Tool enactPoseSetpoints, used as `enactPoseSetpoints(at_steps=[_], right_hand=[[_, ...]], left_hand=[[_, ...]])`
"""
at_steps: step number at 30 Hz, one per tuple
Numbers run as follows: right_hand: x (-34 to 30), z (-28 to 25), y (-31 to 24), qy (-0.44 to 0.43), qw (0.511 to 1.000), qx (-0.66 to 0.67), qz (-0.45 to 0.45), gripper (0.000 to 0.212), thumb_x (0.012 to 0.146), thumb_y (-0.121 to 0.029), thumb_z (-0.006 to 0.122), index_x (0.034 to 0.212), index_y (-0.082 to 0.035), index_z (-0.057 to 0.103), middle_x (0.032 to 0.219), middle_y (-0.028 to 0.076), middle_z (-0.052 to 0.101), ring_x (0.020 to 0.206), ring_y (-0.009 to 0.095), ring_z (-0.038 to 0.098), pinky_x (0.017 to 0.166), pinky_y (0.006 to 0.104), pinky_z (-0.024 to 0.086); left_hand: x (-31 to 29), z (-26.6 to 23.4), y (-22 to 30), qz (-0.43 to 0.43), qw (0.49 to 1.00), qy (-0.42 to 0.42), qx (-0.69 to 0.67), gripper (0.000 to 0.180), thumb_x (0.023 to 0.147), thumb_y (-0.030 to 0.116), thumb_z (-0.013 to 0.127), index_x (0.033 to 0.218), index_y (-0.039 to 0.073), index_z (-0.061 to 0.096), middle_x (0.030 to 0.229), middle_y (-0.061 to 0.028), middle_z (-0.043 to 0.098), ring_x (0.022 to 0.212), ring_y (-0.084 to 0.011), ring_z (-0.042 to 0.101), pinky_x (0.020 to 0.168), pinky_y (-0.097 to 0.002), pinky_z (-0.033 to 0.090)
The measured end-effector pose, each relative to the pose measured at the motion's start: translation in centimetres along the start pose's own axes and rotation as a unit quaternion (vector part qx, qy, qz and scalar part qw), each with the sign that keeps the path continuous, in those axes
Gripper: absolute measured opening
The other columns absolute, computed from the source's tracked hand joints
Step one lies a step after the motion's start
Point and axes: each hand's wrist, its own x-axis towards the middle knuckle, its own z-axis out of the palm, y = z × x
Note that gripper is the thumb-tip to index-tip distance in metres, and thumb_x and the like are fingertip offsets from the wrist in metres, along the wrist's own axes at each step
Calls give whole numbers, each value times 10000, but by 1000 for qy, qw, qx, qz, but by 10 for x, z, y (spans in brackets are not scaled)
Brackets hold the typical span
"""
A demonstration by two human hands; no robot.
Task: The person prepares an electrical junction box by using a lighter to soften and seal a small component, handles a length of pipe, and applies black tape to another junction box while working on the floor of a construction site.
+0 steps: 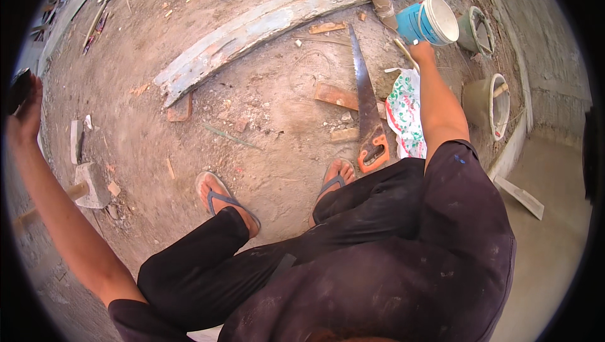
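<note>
Two bare hands, well apart. At the far left rim, the left hand (28, 112) is raised with fingers extended against a dark object (19, 89); the object is cropped by the lens edge, so I cannot tell what it is or whether it is gripped. The right hand (423, 54) looks curled, just in front of the blue bucket (411, 22), with a pale stick (405, 53) alongside; cannot tell whether the fingers close on it. Below that hand, a printed plastic bag (405, 112) lies beside the forearm; left of the bag, a handsaw (367, 99) lies on the dirt, its orange handle toward the feet.

Step in hand, judged: a reach at the bucket side. Next move, judged: calls for a firm hold around the stick and care not to knock the bucket.
</note>
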Motion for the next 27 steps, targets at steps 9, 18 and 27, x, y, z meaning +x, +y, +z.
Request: enactPoseSetpoints(at_steps=[9,18,27], right_hand=[[-21,21,46,-44,993,-83,-77,380,881,-238,601,1222,-73,628,1219,240,662,1153,413,630,955,534,505],[-15,51,64,10,977,-137,-162,229,894,-227,602,1071,-101,675,1039,197,711,990,397,682,820,526,537],[-142,-152,-131,302,772,103,-549,513,880,-140,691,1376,-212,581,918,116,699,745,298,661,656,472,504]], left_hand=[[-105,212,-88,-44,996,-76,-21,476,1016,311,461,1332,-43,504,1379,-269,533,1278,-422,514,1090,-530,431],[-137,256,-126,-109,971,-213,7,578,1074,476,305,1269,-8,554,1269,-217,619,1179,-362,578,976,-482,493],[-144,286,-143,-147,942,-286,-95,660,1030,602,311,1064,-1,578,954,-209,639,875,-324,619,765,-468,549]])
